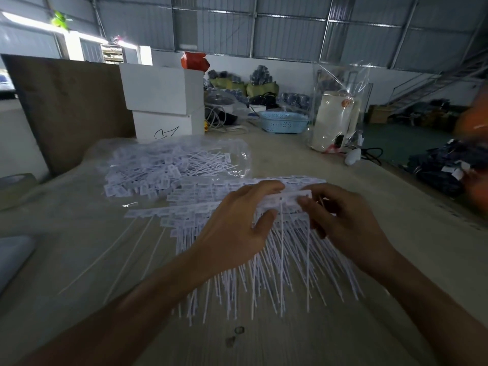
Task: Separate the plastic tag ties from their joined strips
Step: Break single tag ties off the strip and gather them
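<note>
Where the two hands meet over the table [369, 233], a short strip [290, 199] of white plastic tags is lifted just above the stack [237, 207] of joined strips, its flat rectangular heads side by side in a row and its thin tails hanging straight down like the teeth of a comb. The left hand [237, 231] pinches the strip's left end, fingers curled over the top edge and the thumb pressed up from below. The right hand [346, 223] pinches the right end, its fingertips bent in on the tag head; how its thumb lies I cannot tell. Both forearms reach in from the near edge, bare, angled toward each other.

Under the hands the stack lies in overlapping rows, heads toward the far side, the stiff slender tails fanning toward the near side. A few single tails stick out to the left on the bare surface. Farther back to the left, a heap [169, 165] of loose ties lies tangled on a crinkled clear plastic sheet, glossy where it catches light.

The table top is dull, pale and smudged. Behind the heap stand two white boxes [163, 101], one on the other, matte and square-edged. To the right sit a pale blue perforated basket [284, 122] and a cream kettle [334, 120] wrapped in clear film
</note>
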{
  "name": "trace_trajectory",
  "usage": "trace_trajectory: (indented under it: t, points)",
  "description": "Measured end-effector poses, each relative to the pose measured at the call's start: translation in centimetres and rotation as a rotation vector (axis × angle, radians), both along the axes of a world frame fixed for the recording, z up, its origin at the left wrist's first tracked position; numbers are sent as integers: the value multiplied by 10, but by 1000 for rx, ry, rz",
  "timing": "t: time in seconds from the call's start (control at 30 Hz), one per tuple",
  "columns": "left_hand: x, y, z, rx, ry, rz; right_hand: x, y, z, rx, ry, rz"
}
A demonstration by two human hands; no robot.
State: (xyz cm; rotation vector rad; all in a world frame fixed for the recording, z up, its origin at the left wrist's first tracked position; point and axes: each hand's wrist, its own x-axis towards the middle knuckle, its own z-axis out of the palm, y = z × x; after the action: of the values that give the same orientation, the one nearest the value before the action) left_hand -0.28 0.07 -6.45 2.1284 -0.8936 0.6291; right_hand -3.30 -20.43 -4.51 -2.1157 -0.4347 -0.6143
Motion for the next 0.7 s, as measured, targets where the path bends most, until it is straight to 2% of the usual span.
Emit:
trace_trajectory:
  t: [0.2,0.47,0.7]
  points:
    - [3,5,1,97,-90,134,-2,0,-1,215,112,80]
    - [-4,4,0,122,-249,145,0,-3,-2,-144,-153,-5]
    - [-4,4,-1,141,-249,131,-1,-4,-3,-218,-277,16]
